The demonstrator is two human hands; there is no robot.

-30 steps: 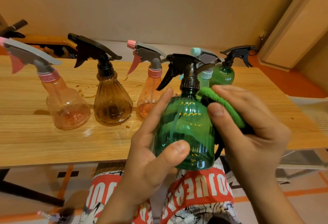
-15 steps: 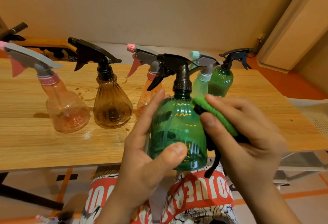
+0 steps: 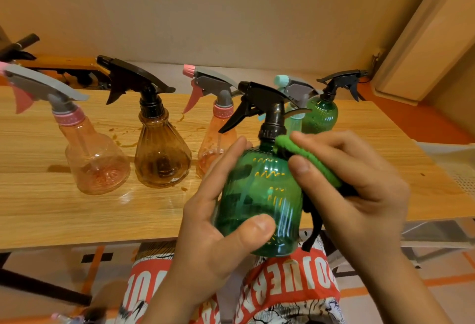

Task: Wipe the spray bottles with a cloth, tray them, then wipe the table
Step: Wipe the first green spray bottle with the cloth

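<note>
Gripping the green spray bottle (image 3: 259, 195), the left hand (image 3: 218, 233) lays its thumb across the lower front of the body, and its fingers (image 3: 231, 154) curl round the far left side up to the shoulder. The right hand (image 3: 359, 195) pinches a green cloth (image 3: 308, 159) between thumb and fingers and presses it against the bottle's upper right shoulder, just below the black collar. A dark strip (image 3: 312, 231) hangs from the cloth down the bottle's right side. The bottle is held nearly upright with its black trigger head (image 3: 257, 102) pointing left. Its base sits past the near edge of the wooden table (image 3: 77, 215), above the person's lap. Five more bottles stand on the table behind it. From the left these are a pink bottle (image 3: 97, 164), an amber bottle (image 3: 162, 159), a second pink bottle (image 3: 216, 149) partly hidden by the left fingers, a pale teal bottle (image 3: 293, 123) and a far green bottle (image 3: 320, 115). Contact between the second pink bottle and the fingers cannot be determined. Brown spots (image 3: 123, 141) mark the wood among the left bottles. Bare wood runs along the near edge to the left of the hands, and more lies between the right hand and the table's right end. A pale perforated surface (image 3: 457, 167) lies beyond that end.
</note>
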